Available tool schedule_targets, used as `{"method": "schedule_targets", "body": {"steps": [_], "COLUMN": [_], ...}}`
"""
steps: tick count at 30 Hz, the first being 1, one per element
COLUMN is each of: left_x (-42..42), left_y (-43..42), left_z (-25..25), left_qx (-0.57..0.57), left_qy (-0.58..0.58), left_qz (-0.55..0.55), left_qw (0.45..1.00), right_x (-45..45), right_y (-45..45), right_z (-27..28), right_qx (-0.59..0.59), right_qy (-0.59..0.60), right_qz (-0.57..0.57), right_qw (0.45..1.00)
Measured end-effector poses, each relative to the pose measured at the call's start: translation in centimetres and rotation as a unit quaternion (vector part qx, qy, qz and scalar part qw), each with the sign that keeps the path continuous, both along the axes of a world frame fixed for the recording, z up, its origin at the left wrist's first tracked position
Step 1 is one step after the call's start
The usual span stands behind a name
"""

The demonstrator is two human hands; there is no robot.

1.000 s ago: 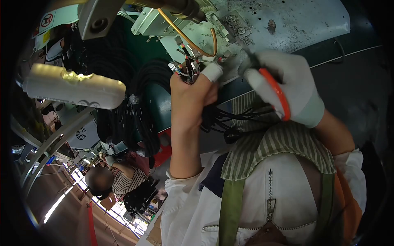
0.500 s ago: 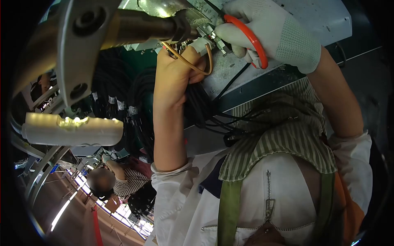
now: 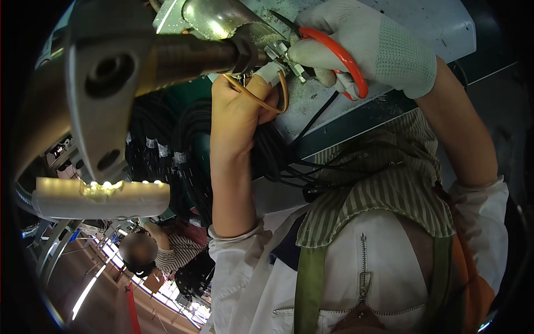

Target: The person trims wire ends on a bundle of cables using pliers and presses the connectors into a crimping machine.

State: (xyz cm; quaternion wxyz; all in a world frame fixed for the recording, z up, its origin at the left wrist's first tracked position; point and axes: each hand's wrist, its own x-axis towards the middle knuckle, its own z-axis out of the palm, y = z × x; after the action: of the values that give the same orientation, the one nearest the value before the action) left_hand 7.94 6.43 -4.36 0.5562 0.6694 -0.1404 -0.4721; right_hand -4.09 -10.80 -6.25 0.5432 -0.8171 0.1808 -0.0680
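Black cables (image 3: 272,153) hang below the left hand (image 3: 242,103), its grip closed round them; upper ends hidden. Brown tube (image 3: 285,92) loops over that hand. Gloved right hand (image 3: 356,42): grip clamped on red-handled tool (image 3: 350,60), fingertips beside metal blocks (image 3: 279,51). Pale counter (image 3: 428,33) beneath; thick metal rod (image 3: 192,57) at left.

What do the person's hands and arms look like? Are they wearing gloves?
The right hand wears a white knitted fabric glove; the left hand has a white cover around its thumb tip. Loose white cloth sleeves leave both forearms partly bare.
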Motion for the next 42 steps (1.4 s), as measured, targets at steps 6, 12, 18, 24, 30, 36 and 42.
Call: {"method": "schedule_targets", "body": {"steps": [6, 12, 18, 24, 30, 36, 42], "left_x": [-1.1, -1.1, -1.7, -1.0, -2.1, -2.9, -4.0], "left_y": [-0.5, -0.1, -0.3, -0.2, 3.6, 8.0, 8.4], "left_z": [0.6, 0.1, 1.1, 0.7, 2.6, 4.1, 4.5], "left_qx": [-0.005, 0.042, 0.042, 0.02, 0.025, 0.022, 0.051], "left_qy": [-0.064, -0.083, -0.139, -0.085, 0.089, 0.149, 0.038], "left_qz": [0.011, 0.035, 0.045, 0.011, 0.023, -0.051, -0.123], "left_qw": [0.998, 0.995, 0.988, 0.996, 0.995, 0.987, 0.99], "right_x": [0.0, 0.1, 0.0, -0.1, -3.0, -4.5, -4.7], "right_y": [-0.4, -0.5, -0.5, -0.4, 0.7, 3.8, 5.2], "right_z": [-0.1, -0.2, -0.3, -0.1, 2.5, 4.0, 4.4], "right_qx": [-0.007, -0.01, -0.008, -0.014, 0.143, 0.379, 0.37], "right_qy": [-0.004, -0.007, -0.006, -0.011, 0.017, 0.134, 0.153], "right_qz": [0.003, 0.004, 0.01, 0.013, 0.125, 0.397, 0.429], "right_qw": [1.0, 1.0, 1.0, 1.0, 0.982, 0.825, 0.81]}}
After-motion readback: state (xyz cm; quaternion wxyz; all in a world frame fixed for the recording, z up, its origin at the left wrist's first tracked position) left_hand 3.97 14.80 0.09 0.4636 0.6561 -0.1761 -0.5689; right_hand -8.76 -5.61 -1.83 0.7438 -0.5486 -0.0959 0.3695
